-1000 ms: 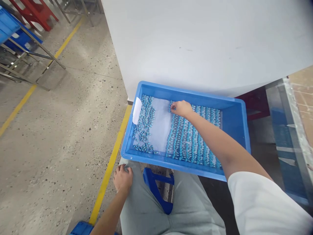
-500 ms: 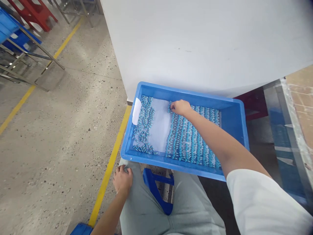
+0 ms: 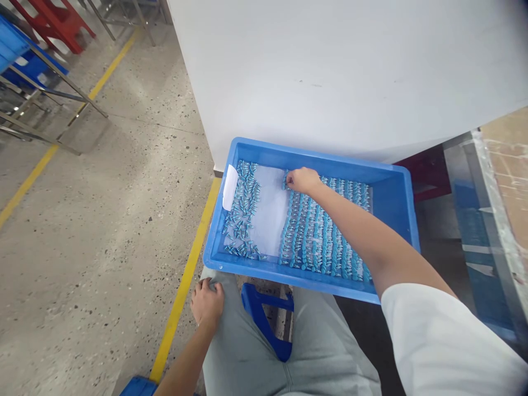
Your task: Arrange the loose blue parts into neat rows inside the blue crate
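Note:
A shallow blue plastic tray (image 3: 395, 198) rests in front of my knees. It holds a white sheet (image 3: 270, 212), a loose heap of small blue parts (image 3: 243, 212) at the left, and tidy rows of the same parts (image 3: 319, 242) at the right. My right hand (image 3: 303, 180) reaches to the far end of the leftmost row, fingers pinched together on one small part there. My left hand (image 3: 207, 302) lies on my left knee, fingers curled onto the grey trouser cloth.
A large white panel (image 3: 350, 71) rises just behind the tray. A blue stool (image 3: 264, 322) shows between my legs. Yellow floor lines (image 3: 183, 286) run past the tray. Metal racks (image 3: 49, 93) and red stools (image 3: 58, 19) stand far left; a bench edge (image 3: 495, 220) is at right.

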A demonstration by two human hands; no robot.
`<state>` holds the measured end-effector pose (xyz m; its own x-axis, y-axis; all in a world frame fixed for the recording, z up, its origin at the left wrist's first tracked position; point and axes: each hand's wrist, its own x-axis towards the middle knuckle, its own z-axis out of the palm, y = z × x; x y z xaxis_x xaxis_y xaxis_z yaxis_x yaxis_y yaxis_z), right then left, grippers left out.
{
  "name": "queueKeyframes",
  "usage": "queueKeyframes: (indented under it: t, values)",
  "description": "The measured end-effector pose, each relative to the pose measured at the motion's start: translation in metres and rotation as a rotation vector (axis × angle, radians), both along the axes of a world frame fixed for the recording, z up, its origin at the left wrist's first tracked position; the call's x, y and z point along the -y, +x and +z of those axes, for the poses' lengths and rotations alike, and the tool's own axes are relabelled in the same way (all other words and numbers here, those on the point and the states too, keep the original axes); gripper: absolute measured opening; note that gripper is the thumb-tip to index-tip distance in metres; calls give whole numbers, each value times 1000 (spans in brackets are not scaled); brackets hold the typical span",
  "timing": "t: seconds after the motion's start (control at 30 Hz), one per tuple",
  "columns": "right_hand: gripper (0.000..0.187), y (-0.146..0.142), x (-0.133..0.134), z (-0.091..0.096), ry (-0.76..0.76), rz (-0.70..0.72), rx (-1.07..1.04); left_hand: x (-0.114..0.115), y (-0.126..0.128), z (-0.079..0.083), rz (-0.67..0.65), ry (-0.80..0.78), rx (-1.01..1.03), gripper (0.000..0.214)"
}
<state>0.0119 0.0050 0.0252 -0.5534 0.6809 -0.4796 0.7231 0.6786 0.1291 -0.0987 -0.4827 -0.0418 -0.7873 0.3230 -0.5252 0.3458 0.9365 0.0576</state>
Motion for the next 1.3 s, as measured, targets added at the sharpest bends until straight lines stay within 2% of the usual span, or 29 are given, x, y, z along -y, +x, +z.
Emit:
queueKeyframes:
  t: [0.73,0.97,1.13,1.3]
  values:
    - [35,-5,6,5,10,-14,0,-1,-1,0,-1,-18,5,44]
    - [34,-2,14,11,16,6,-97,-3,-1,4,-4,-30,5,44]
    - [36,-24,30,8,-31,109,-230,-3,-1,3,-3,-29,6,44]
    - [36,-59,39,-5,-67,191,-289,-2,-1,2,-7,-29,-2,43]
